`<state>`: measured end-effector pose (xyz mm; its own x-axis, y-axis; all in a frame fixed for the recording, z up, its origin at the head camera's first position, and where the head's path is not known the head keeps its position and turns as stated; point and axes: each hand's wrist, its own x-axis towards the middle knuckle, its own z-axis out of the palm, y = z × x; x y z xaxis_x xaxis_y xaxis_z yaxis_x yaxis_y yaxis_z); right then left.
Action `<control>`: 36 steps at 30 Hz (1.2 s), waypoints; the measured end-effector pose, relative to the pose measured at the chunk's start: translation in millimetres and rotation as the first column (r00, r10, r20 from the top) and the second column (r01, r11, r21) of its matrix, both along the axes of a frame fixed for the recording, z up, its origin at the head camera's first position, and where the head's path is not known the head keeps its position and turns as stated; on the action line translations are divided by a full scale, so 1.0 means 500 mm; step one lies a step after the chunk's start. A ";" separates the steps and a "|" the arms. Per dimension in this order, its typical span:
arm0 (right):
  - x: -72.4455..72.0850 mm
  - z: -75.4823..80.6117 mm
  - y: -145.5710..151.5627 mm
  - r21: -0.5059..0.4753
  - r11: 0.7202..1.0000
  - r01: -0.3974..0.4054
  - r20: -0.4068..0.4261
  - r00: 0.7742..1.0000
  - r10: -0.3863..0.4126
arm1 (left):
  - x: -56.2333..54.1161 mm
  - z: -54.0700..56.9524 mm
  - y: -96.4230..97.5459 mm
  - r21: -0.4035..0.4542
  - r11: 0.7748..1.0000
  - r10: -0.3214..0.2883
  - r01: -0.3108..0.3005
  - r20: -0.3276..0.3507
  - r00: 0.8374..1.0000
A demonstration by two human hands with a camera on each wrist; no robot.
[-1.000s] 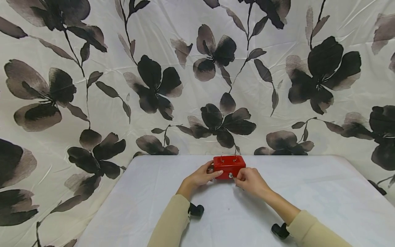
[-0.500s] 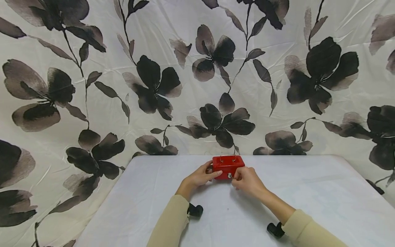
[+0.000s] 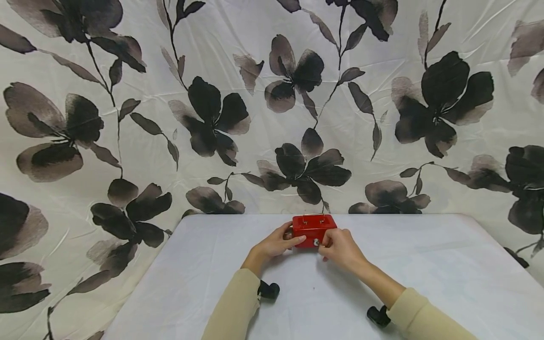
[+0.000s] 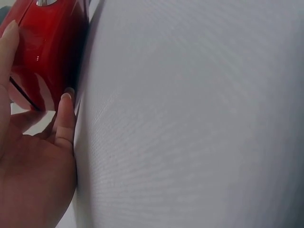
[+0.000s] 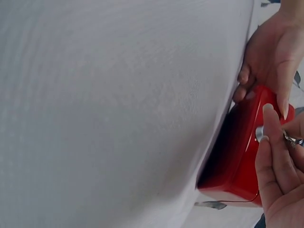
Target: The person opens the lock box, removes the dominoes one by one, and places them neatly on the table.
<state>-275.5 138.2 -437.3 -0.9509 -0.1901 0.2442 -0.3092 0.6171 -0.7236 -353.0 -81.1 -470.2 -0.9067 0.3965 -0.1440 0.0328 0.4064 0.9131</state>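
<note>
A small red metal cash box (image 3: 312, 231) with a wire handle on its lid stands near the table's far edge. Its round silver lock (image 3: 316, 242) faces me. My left hand (image 3: 276, 242) grips the box's left end, thumb on the front face; in the left wrist view its other fingers reach around the end and low by the tabletop. Right at the lock, my right hand (image 3: 340, 246) pinches a small metal key (image 5: 293, 139), mostly hidden by the fingers. The lid is down on the box.
A white cloth covers the table (image 3: 204, 283). Behind its far edge hangs a pale curtain (image 3: 255, 123) with dark flowers, close behind the box. Black wrist cameras (image 3: 269, 290) sit under both sleeves, just over the tabletop.
My right hand has moved slightly left, closer in to the lock, and its fingers now cover the thin metal piece that showed earlier. The left hand and the box hold still.
</note>
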 end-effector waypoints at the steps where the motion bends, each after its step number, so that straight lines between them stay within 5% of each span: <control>1: 0.001 0.000 -0.001 0.004 1.000 0.001 -0.002 1.000 -0.001 | 0.000 0.000 0.000 0.001 1.000 -0.001 0.001 0.001 1.000; 20: -0.005 -0.004 -0.011 0.027 0.997 -0.073 -0.048 0.996 0.074 | -0.005 -0.004 -0.003 0.034 0.999 -0.024 0.024 -0.004 1.000; 36: -0.010 -0.007 0.023 0.008 0.975 -0.223 0.016 0.975 0.223 | -0.003 -0.001 -0.002 0.026 0.999 -0.022 0.022 0.004 1.000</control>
